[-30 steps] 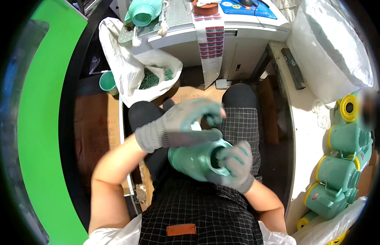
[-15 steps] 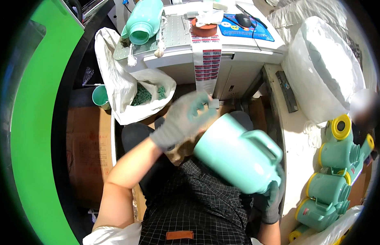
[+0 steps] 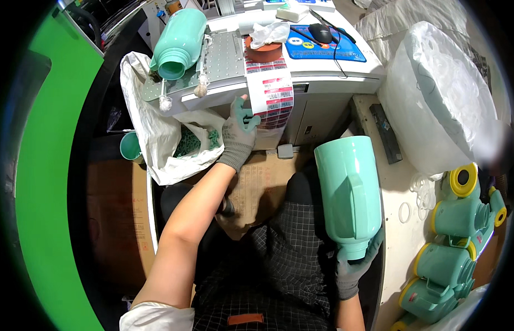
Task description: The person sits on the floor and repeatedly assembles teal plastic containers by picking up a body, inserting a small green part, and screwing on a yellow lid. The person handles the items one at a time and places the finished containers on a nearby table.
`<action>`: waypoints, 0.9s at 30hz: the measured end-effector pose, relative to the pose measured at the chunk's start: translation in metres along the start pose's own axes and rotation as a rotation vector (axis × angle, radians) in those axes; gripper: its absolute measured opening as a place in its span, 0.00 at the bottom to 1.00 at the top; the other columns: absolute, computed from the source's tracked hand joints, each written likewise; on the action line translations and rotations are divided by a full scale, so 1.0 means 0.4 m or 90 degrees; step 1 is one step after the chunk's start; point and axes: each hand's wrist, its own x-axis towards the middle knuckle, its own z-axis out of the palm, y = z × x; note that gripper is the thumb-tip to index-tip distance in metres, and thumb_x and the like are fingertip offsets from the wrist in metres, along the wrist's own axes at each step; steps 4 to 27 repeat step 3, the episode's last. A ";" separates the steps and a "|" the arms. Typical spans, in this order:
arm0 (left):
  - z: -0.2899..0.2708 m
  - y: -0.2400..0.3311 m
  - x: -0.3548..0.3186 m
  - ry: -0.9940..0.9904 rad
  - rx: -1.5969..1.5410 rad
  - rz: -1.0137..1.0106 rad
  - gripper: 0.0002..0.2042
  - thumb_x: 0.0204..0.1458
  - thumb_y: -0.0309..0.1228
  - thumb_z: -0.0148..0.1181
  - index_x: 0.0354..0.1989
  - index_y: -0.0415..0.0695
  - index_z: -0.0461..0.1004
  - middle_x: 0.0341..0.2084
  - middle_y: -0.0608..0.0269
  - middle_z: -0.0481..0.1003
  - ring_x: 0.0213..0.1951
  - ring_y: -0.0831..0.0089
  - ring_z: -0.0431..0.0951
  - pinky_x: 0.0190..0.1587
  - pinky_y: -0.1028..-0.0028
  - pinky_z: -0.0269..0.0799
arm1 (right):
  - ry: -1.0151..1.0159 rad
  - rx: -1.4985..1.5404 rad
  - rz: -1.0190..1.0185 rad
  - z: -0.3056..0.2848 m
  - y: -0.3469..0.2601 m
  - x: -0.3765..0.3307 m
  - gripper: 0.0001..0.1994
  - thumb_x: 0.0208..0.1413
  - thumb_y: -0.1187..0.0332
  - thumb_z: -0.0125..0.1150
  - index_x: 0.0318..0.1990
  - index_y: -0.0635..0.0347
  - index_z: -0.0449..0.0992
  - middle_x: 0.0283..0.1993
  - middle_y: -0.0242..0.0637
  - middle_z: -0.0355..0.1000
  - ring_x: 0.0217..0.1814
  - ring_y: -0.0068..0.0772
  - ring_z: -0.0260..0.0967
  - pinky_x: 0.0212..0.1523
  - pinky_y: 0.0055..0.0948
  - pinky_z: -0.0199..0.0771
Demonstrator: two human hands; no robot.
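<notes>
My right hand (image 3: 356,271), in a grey glove with green-coated fingers, grips the narrow neck of a mint-green plastic jug (image 3: 350,187). The jug stands neck down over my right thigh, its wide end up and its side handle facing me. My left hand (image 3: 240,129), in a matching glove, is raised at the left edge of a hanging strip of red-and-white labels (image 3: 271,94). Its fingers are apart, one bare fingertip showing, and nothing shows between them. Whether the fingertips touch the strip is hard to tell.
Another green jug (image 3: 179,41) lies on a perforated metal plate (image 3: 226,58). Below it, a white sack (image 3: 144,110) holds green scraps. Beside the label roll (image 3: 263,52) is a mouse (image 3: 321,33). Several yellow-ringed jugs (image 3: 447,262) and a white bag (image 3: 433,99) stand at right.
The jug has swung from a slant across my lap to nearly upright at the right, still in my right hand. My left hand has moved away from it, up to the label strip.
</notes>
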 end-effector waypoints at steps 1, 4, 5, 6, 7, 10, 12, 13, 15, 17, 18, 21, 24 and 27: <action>-0.020 -0.010 0.002 -0.042 0.043 0.012 0.31 0.55 0.27 0.64 0.69 0.48 0.62 0.35 0.53 0.83 0.37 0.65 0.85 0.44 0.64 0.78 | -0.006 0.102 0.052 0.004 -0.011 -0.007 0.51 0.49 0.71 0.68 0.78 0.69 0.42 0.81 0.54 0.45 0.81 0.49 0.50 0.77 0.47 0.54; -0.032 0.056 0.011 -0.067 0.118 0.049 0.32 0.54 0.29 0.67 0.68 0.49 0.63 0.35 0.52 0.83 0.39 0.63 0.86 0.47 0.66 0.79 | -0.011 0.140 0.050 -0.001 -0.016 -0.008 0.52 0.50 0.71 0.68 0.79 0.68 0.40 0.81 0.53 0.45 0.81 0.50 0.49 0.77 0.47 0.54; -0.032 0.056 0.011 -0.067 0.118 0.049 0.32 0.54 0.29 0.67 0.68 0.49 0.63 0.35 0.52 0.83 0.39 0.63 0.86 0.47 0.66 0.79 | -0.011 0.140 0.050 -0.001 -0.016 -0.008 0.52 0.50 0.71 0.68 0.79 0.68 0.40 0.81 0.53 0.45 0.81 0.50 0.49 0.77 0.47 0.54; -0.032 0.056 0.011 -0.067 0.118 0.049 0.32 0.54 0.29 0.67 0.68 0.49 0.63 0.35 0.52 0.83 0.39 0.63 0.86 0.47 0.66 0.79 | -0.011 0.140 0.050 -0.001 -0.016 -0.008 0.52 0.50 0.71 0.68 0.79 0.68 0.40 0.81 0.53 0.45 0.81 0.50 0.49 0.77 0.47 0.54; -0.032 0.056 0.011 -0.067 0.118 0.049 0.32 0.54 0.29 0.67 0.68 0.49 0.63 0.35 0.52 0.83 0.39 0.63 0.86 0.47 0.66 0.79 | -0.011 0.140 0.050 -0.001 -0.016 -0.008 0.52 0.50 0.71 0.68 0.79 0.68 0.40 0.81 0.53 0.45 0.81 0.50 0.49 0.77 0.47 0.54; -0.032 0.056 0.011 -0.067 0.118 0.049 0.32 0.54 0.29 0.67 0.68 0.49 0.63 0.35 0.52 0.83 0.39 0.63 0.86 0.47 0.66 0.79 | -0.011 0.140 0.050 -0.001 -0.016 -0.008 0.52 0.50 0.71 0.68 0.79 0.68 0.40 0.81 0.53 0.45 0.81 0.50 0.49 0.77 0.47 0.54; -0.032 0.056 0.011 -0.067 0.118 0.049 0.32 0.54 0.29 0.67 0.68 0.49 0.63 0.35 0.52 0.83 0.39 0.63 0.86 0.47 0.66 0.79 | -0.011 0.140 0.050 -0.001 -0.016 -0.008 0.52 0.50 0.71 0.68 0.79 0.68 0.40 0.81 0.53 0.45 0.81 0.50 0.49 0.77 0.47 0.54; -0.032 0.056 0.011 -0.067 0.118 0.049 0.32 0.54 0.29 0.67 0.68 0.49 0.63 0.35 0.52 0.83 0.39 0.63 0.86 0.47 0.66 0.79 | -0.011 0.140 0.050 -0.001 -0.016 -0.008 0.52 0.50 0.71 0.68 0.79 0.68 0.40 0.81 0.53 0.45 0.81 0.50 0.49 0.77 0.47 0.54; -0.032 0.056 0.011 -0.067 0.118 0.049 0.32 0.54 0.29 0.67 0.68 0.49 0.63 0.35 0.52 0.83 0.39 0.63 0.86 0.47 0.66 0.79 | -0.011 0.140 0.050 -0.001 -0.016 -0.008 0.52 0.50 0.71 0.68 0.79 0.68 0.40 0.81 0.53 0.45 0.81 0.50 0.49 0.77 0.47 0.54; -0.032 0.056 0.011 -0.067 0.118 0.049 0.32 0.54 0.29 0.67 0.68 0.49 0.63 0.35 0.52 0.83 0.39 0.63 0.86 0.47 0.66 0.79 | -0.011 0.140 0.050 -0.001 -0.016 -0.008 0.52 0.50 0.71 0.68 0.79 0.68 0.40 0.81 0.53 0.45 0.81 0.50 0.49 0.77 0.47 0.54; -0.032 0.056 0.011 -0.067 0.118 0.049 0.32 0.54 0.29 0.67 0.68 0.49 0.63 0.35 0.52 0.83 0.39 0.63 0.86 0.47 0.66 0.79 | -0.011 0.140 0.050 -0.001 -0.016 -0.008 0.52 0.50 0.71 0.68 0.79 0.68 0.40 0.81 0.53 0.45 0.81 0.50 0.49 0.77 0.47 0.54; -0.032 0.056 0.011 -0.067 0.118 0.049 0.32 0.54 0.29 0.67 0.68 0.49 0.63 0.35 0.52 0.83 0.39 0.63 0.86 0.47 0.66 0.79 | -0.011 0.140 0.050 -0.001 -0.016 -0.008 0.52 0.50 0.71 0.68 0.79 0.68 0.40 0.81 0.53 0.45 0.81 0.50 0.49 0.77 0.47 0.54; -0.032 0.056 0.011 -0.067 0.118 0.049 0.32 0.54 0.29 0.67 0.68 0.49 0.63 0.35 0.52 0.83 0.39 0.63 0.86 0.47 0.66 0.79 | -0.011 0.140 0.050 -0.001 -0.016 -0.008 0.52 0.50 0.71 0.68 0.79 0.68 0.40 0.81 0.53 0.45 0.81 0.50 0.49 0.77 0.47 0.54; -0.032 0.056 0.011 -0.067 0.118 0.049 0.32 0.54 0.29 0.67 0.68 0.49 0.63 0.35 0.52 0.83 0.39 0.63 0.86 0.47 0.66 0.79 | -0.011 0.140 0.050 -0.001 -0.016 -0.008 0.52 0.50 0.71 0.68 0.79 0.68 0.40 0.81 0.53 0.45 0.81 0.50 0.49 0.77 0.47 0.54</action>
